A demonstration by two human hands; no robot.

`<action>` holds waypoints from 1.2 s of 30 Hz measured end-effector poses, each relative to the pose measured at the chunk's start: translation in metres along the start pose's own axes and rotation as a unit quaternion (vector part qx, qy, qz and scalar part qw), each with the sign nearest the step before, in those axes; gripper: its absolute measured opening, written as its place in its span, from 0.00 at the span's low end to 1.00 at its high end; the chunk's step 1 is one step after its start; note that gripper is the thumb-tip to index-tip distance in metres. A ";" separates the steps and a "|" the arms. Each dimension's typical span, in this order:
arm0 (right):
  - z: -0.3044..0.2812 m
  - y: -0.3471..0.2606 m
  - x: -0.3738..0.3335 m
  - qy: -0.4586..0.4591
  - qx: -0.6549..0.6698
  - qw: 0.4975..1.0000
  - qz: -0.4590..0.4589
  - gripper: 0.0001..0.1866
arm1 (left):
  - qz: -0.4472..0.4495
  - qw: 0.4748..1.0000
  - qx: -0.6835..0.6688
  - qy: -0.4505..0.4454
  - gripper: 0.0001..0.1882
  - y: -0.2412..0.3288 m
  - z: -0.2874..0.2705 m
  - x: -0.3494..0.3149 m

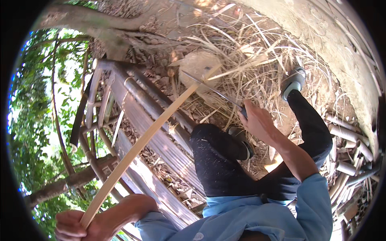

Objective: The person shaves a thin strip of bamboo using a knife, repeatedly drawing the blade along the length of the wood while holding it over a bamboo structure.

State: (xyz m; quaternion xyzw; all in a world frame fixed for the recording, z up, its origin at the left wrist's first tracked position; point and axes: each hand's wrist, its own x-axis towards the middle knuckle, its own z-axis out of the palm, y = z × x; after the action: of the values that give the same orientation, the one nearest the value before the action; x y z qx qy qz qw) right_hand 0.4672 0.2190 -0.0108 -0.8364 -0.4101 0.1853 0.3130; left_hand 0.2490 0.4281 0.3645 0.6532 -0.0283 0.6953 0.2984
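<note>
My left hand (76, 225) is closed around the near end of a long, flat, pale bamboo strip (138, 145). The strip slants up and away to the right, and its far end is over a round, light-coloured block (201, 66) on the ground. In my right hand (258, 122) is the dark handle of a knife (219, 93). Its long narrow blade points up and left and crosses the strip near the far end. Whether the edge is cutting into the strip cannot be made out.
Loose pale shavings (257, 52) cover the ground beyond the block. A bamboo bench (152, 114) stands left of my legs. Cut bamboo tubes (348, 136) are stacked at the right, beside an earthen wall (337, 44). A tree trunk (88, 18) rises at the far left.
</note>
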 end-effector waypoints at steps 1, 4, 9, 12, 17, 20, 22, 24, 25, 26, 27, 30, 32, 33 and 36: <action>-0.003 -0.008 -0.006 -0.007 0.017 1.000 0.002 0.15 | 0.057 0.996 0.064 -0.019 0.24 0.011 -0.006 0.010; 0.009 -0.013 -0.010 -0.013 0.029 0.999 -0.023 0.15 | -0.010 0.996 -0.083 -0.005 0.19 0.024 -0.032 0.019; 0.013 -0.032 -0.005 -0.032 0.085 0.996 -0.005 0.15 | -0.051 0.996 -0.041 0.066 0.28 -0.017 0.018 -0.064; -0.024 -0.087 -0.012 -0.085 0.141 0.985 -0.057 0.14 | -0.030 0.999 -0.003 0.025 0.29 -0.007 0.026 -0.078; -0.077 -0.155 -0.038 -0.040 0.164 0.945 -0.281 0.17 | -0.039 0.996 -0.039 0.064 0.30 0.001 0.049 -0.100; -0.045 -0.119 -0.003 -0.036 0.108 0.972 -0.205 0.15 | -0.032 0.998 -0.049 0.018 0.28 0.006 0.053 -0.095; -0.034 -0.100 0.009 -0.033 0.038 0.991 -0.126 0.15 | -0.033 0.998 -0.051 0.007 0.27 0.001 0.053 -0.096; -0.038 -0.096 0.005 -0.078 0.156 0.982 -0.074 0.15 | -0.031 0.998 -0.051 0.007 0.23 0.012 0.050 -0.094; -0.036 -0.110 -0.005 -0.022 0.186 0.972 -0.141 0.15 | -0.045 0.998 -0.045 0.007 0.23 0.012 0.045 -0.095; -0.043 -0.123 -0.018 -0.036 0.180 0.968 -0.169 0.15 | -0.047 0.998 -0.038 0.007 0.21 0.011 0.040 -0.095; -0.052 -0.130 -0.020 -0.039 0.171 0.963 -0.205 0.15 | -0.035 0.999 -0.039 0.008 0.20 0.007 0.041 -0.093; -0.020 -0.103 0.006 -0.035 0.133 0.984 -0.110 0.15 | 0.010 0.999 -0.050 -0.007 0.22 -0.012 0.057 -0.099; 0.015 -0.039 0.027 -0.032 0.107 0.992 -0.060 0.15 | 0.024 0.998 -0.049 0.022 0.27 -0.016 0.071 -0.101; 0.015 -0.027 0.043 -0.027 0.079 0.996 -0.025 0.15 | 0.059 0.994 -0.090 0.033 0.27 -0.019 0.074 -0.102; 0.012 -0.063 0.022 -0.044 0.141 0.982 -0.113 0.14 | 0.069 0.996 -0.054 0.018 0.25 -0.015 0.055 -0.101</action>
State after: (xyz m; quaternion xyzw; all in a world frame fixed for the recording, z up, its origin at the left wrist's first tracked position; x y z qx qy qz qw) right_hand 0.4377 0.2703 0.0213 -0.7228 -0.4854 0.2414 0.4285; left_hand 0.3014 0.3786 0.2735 0.6204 -0.1052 0.7231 0.2848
